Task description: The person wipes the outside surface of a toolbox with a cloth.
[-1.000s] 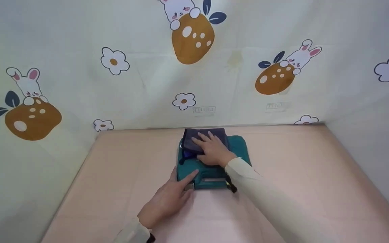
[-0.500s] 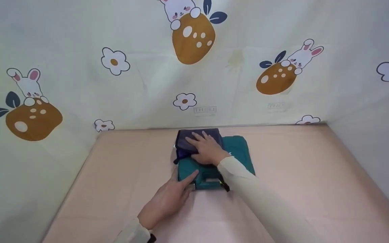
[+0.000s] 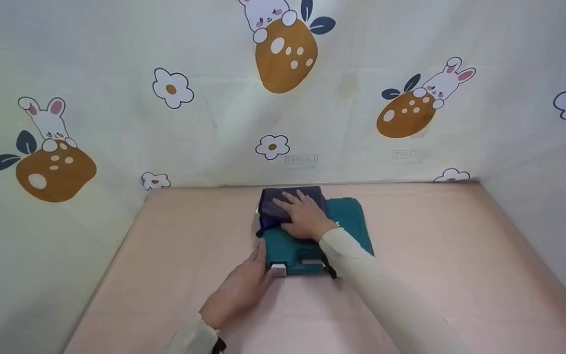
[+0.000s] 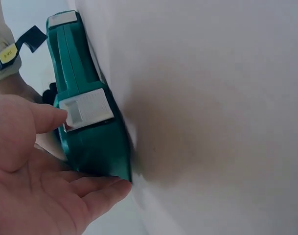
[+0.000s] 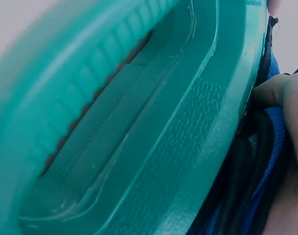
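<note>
lying under right fingers (image 3: 293, 199), fabric (image 3: 269, 211) atop green case (image 3: 349, 214)

The person's left grip (image 3: 243, 282), a bare hand, reaches forward, fingers (image 4: 102, 196) extended close together, thumb (image 4: 48, 117) held apart. The right grip (image 3: 306, 216), also bare, lies farther forward, palm down, fingers spread; the right forearm (image 3: 381, 290), sleeved, slants in from the lower right.
</note>
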Motion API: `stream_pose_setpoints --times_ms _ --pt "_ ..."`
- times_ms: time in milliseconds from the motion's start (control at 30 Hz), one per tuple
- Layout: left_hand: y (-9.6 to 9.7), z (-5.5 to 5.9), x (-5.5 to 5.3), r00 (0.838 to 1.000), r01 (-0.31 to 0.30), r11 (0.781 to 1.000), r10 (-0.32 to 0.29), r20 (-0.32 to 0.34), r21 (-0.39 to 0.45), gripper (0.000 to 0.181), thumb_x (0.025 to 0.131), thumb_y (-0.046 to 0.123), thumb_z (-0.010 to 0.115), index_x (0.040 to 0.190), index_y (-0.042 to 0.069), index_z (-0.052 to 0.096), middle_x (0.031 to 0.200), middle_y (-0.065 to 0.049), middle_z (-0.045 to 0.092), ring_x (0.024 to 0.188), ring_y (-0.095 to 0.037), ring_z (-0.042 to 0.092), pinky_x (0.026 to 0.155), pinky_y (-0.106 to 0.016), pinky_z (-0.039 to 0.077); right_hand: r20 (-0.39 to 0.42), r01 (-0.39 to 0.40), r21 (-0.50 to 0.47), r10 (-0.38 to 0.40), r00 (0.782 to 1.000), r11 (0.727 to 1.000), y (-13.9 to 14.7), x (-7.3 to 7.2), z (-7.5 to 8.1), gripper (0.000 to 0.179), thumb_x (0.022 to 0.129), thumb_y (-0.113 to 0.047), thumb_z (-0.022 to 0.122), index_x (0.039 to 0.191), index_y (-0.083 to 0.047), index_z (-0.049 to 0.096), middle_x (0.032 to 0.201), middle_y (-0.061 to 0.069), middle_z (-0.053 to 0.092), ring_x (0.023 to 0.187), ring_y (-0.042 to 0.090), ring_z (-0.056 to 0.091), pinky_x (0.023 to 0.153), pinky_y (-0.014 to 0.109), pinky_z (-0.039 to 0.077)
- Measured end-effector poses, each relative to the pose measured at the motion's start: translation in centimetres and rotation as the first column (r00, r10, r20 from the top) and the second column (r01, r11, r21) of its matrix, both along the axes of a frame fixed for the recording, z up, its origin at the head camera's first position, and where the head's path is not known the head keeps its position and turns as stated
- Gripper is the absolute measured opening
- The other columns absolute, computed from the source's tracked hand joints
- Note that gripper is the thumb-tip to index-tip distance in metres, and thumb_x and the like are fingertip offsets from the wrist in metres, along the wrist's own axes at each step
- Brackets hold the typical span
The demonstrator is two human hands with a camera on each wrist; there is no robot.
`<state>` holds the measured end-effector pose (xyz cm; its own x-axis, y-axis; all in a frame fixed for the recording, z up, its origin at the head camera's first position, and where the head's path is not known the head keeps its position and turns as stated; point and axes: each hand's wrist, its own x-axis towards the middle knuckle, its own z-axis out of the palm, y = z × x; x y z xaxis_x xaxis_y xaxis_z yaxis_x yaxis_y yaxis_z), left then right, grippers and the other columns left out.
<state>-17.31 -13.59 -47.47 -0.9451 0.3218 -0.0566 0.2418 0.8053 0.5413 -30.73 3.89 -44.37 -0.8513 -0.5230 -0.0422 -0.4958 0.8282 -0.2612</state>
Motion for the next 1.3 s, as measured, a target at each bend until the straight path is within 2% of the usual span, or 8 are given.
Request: stream_pose_setpoints --times_ms 200,467,667,833,1033,1300 --pt "0.2 -0.1 -0.6 0.999 -0.04 0.999 0.04 0.028 0.012 0.091 0.103 0.045 0.057 0.157 -0.012 0.01 0.159 -0.029 0.027 0.139 -0.04 0.04 0.11 -0.052 0.036 0.004 0.001 -0.008 -0.001 1.0 1.0 0.0 0.0 0.0 0.062 0.103 -0.032 0.061 0.159 -0.026 0.037 0.166 0.005 0.025 0.151 0.037 0.014 0.119 0.051 0.012" --pt "0.9 -0.2 -0.7 0.999 -0.049 0.999 0.049 -0.019 -0.014 0.089 0.102 0.036 0.063 0.154 -0.016 0.013 0.153 -0.035 0.034 0.131 -0.041 0.049 0.105 -0.052 0.042 -0.001 -0.007 0.013 0.007 1.0 1.0 -0.3 -0.1 0.0 0.062 0.103 -0.032 0.061 0.16 -0.025 0.037 0.165 0.006 0.026 0.151 0.037 0.015 0.119 0.051 0.013" --pt "1.1 -0.1 -0.8 0.998 -0.07 0.997 0.07 0.006 -0.043 0.089 0.102 0.037 0.062 0.154 -0.016 0.012 0.155 -0.034 0.031 0.131 -0.041 0.049 0.104 -0.052 0.042 -0.006 -0.006 0.045 0.006 1.0 0.999 -0.4 -0.2 0.0 0.062 0.103 -0.032 0.061 0.16 -0.026 0.037 0.165 0.005 0.026 0.151 0.036 0.015 0.118 0.05 0.014" --pt "1.1 0.0 -0.8 0.998 -0.068 0.996 0.068 -0.004 -0.057 0.089 0.102 0.036 0.063 0.153 -0.018 0.014 0.155 -0.035 0.03 0.129 -0.043 0.052 0.102 -0.051 0.045 -0.016 -0.055 0.058 0.056 0.998 0.997 -0.2 -0.1 -0.1 0.063 0.103 -0.031 0.061 0.16 -0.028 0.035 0.166 0.004 0.025 0.151 0.036 0.013 0.118 0.05 0.013" --pt "1.2 0.0 -0.7 0.998 -0.068 0.996 0.067 -0.023 -0.065 0.09 0.102 0.036 0.063 0.154 -0.017 0.013 0.153 -0.036 0.032 0.126 -0.043 0.054 0.1 -0.051 0.046 -0.003 -0.092 0.039 0.092 0.996 0.995 1.6 -0.4 0.2 0.064 0.102 -0.029 0.063 0.16 -0.03 0.036 0.166 0.002 0.025 0.152 0.033 0.014 0.119 0.049 0.012" --pt "1.2 -0.1 -0.6 0.995 -0.102 0.994 0.102 0.01 -0.049 0.097 0.101 0.042 0.062 0.158 -0.009 0.004 0.155 -0.033 0.032 0.131 -0.043 0.05 0.105 -0.052 0.041 0.011 -0.064 -0.009 0.064 0.998 0.998 6.0 -1.3 0.1 0.065 0.101 -0.026 0.063 0.16 -0.025 0.036 0.164 0.008 0.028 0.151 0.036 0.017 0.119 0.052 0.014"
